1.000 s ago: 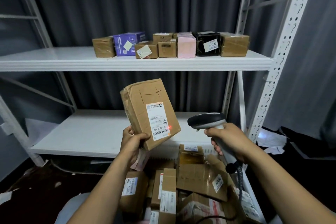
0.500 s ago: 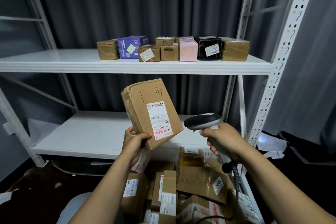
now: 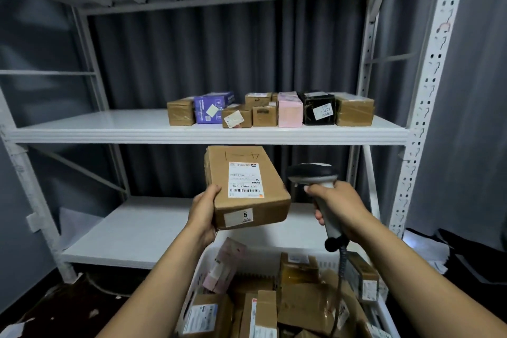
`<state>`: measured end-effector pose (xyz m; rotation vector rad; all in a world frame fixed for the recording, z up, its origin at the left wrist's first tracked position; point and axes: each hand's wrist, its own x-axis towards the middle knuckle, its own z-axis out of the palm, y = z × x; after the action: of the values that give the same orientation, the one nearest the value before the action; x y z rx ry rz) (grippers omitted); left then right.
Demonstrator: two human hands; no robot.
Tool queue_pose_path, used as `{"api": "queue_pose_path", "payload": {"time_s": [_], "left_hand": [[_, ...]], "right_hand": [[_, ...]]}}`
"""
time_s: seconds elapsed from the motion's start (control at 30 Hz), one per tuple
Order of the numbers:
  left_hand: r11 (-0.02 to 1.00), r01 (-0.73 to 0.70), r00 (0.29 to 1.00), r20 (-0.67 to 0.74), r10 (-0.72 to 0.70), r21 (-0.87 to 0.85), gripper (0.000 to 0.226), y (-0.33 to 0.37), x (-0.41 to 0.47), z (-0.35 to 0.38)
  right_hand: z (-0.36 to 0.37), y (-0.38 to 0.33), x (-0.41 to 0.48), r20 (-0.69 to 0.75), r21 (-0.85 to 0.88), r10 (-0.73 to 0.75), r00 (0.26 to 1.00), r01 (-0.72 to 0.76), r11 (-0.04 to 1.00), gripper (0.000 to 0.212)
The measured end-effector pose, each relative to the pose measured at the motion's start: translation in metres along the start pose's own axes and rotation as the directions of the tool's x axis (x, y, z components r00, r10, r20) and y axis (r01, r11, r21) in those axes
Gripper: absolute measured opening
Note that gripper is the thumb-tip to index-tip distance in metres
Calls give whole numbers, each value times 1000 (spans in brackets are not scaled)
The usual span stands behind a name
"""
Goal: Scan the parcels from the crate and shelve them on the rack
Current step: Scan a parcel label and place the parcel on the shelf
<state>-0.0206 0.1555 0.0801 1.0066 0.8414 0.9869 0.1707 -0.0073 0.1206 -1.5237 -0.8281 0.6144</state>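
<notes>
Cardboard parcel (image 3: pixel 247 186) looking rigid, light, I judge; my left hand (image 3: pixel 204 211) gripping its near-left corner, thumb on top; my right hand (image 3: pixel 337 208) wrapping barcode scanner (image 3: pixel 312 174).

Held parcel (image 3: pixel 247 186): centre, before the rack (image 3: pixel 192 136), below its middle shelf.
Scanner (image 3: pixel 315 175): at the parcel's 3 o'clock, just beside it.
Crate (image 3: pixel 260 261): at 6 o'clock, beneath both, parcels inside.
Shelved row (image 3: pixel 274 110): at 12 o'clock, on the middle shelf, toward its right end.
</notes>
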Motion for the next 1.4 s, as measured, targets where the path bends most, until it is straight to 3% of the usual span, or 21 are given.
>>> {"api": "queue_pose_path", "payload": {"time_s": [0.27, 0.5, 0.63, 0.77, 0.97, 1.23, 1.33, 1.4], "left_hand": [[995, -18, 994, 110, 29, -98, 33, 72, 0, 54], [991, -51, 983, 167, 71, -120, 32, 124, 12, 131], [996, -39, 978, 200, 53, -74, 22, 137, 30, 184], [999, -26, 969, 245, 30, -21, 28, 144, 65, 230], [997, -71, 962, 265, 60, 31, 38, 153, 143, 295], [994, -89, 965, 254, 68, 69, 37, 156, 229, 369], [948, -208, 973, 154, 174, 242, 40, 153, 248, 377], [762, -377, 911, 66, 406, 527, 48, 151, 253, 378]], "right_hand": [[-20, -57, 19, -177, -13, -145, 973, 145, 989, 13], [-68, -108, 47, -307, -109, -244, 920, 220, 969, 19], [-104, -126, 79, -363, -169, -237, 901, 186, 968, 17], [-138, -137, 117, -402, -285, -266, 876, 156, 946, 22], [-189, -146, 182, -411, -567, -370, 833, 85, 819, 17], [-217, -141, 266, -403, -573, -380, 832, 94, 814, 19], [-218, -136, 280, -391, -569, -360, 847, 85, 818, 17], [-218, -132, 285, -380, -573, -345, 858, 75, 816, 18]]}}
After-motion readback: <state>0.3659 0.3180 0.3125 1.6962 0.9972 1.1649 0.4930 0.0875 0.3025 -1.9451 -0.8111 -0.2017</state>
